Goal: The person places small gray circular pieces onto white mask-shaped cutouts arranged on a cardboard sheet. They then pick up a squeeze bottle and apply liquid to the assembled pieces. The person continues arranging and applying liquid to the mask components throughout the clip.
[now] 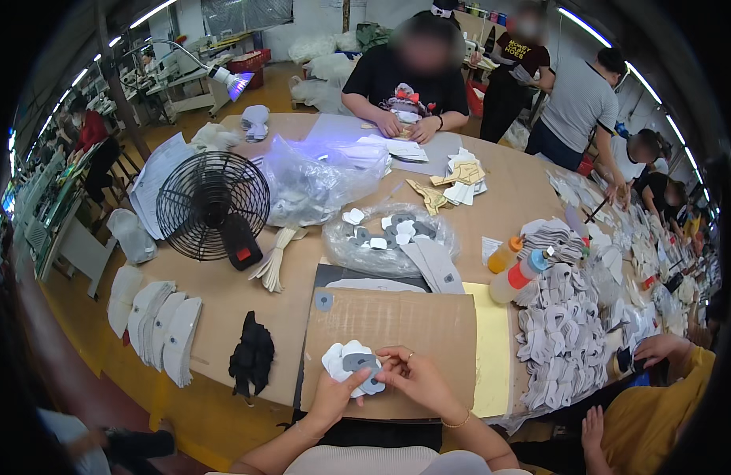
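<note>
Left of the fingers (pixel 354 382), black cloth (pixel 252 355) lies on the surface (pixel 215 305), perhaps set aside for room. The left hand (pixel 332 398) pinches a fan of white and grey pieces (pixel 356 362), likely spread to bare the edges, over cardboard (pixel 389 321); right-hand (pixel 421 381) fingers, nearly together, meet its right edge, their grip unclear.

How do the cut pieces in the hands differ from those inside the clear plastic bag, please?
The held pieces overlap in one compact bunch; the bagged pieces lie scattered.
The held pieces sit in the left hand, the right hand touching them; no hand touches the bagged pieces.
The held pieces are over the cardboard sheet; the bagged pieces lie beyond it.
Both groups include white and grey pieces.
</note>
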Tool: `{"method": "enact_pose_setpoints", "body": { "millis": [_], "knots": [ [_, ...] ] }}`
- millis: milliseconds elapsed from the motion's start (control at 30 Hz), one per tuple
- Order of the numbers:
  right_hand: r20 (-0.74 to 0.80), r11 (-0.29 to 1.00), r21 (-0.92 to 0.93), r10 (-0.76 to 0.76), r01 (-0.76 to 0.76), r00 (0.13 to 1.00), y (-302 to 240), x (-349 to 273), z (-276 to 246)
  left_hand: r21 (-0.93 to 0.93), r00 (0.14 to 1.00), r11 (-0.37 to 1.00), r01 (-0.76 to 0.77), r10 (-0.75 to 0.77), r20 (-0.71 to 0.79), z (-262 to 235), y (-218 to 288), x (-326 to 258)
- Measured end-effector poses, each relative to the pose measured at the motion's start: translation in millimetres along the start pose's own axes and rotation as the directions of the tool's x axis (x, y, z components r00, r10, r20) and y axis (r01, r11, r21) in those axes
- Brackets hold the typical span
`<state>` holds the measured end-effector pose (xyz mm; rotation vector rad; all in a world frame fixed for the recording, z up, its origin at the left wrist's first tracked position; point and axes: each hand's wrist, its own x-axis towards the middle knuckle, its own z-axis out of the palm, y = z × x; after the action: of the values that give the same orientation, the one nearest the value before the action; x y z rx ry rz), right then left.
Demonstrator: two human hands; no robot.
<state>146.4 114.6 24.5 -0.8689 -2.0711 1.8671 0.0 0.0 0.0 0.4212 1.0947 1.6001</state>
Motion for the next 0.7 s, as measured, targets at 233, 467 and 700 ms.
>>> {"method": "enact_pose_setpoints", "body": {
  "millis": [233,467,700],
  "knots": [
    [-0.091,0.990,-0.092,-0.111,0.103,0.990,-6.7,3.9,20.5,0.082,0.996,0.994,-0.066,0.070,-0.055,-1.9,9.2,-1.6],
    [-0.125,0.971,-0.230,-0.093,0.063,0.988,-7.0,-7.5,-15.8,0.084,0.995,0.993,-0.084,0.088,-0.043,9.8,10.1,0.5],
    [-0.578,0.951,-0.176,-0.310,0.255,0.755,-65.3,10.8,-123.4,0.166,0.995,0.985,-0.047,0.061,-0.079,-1.1,8.7,-3.9]
  ]
}}
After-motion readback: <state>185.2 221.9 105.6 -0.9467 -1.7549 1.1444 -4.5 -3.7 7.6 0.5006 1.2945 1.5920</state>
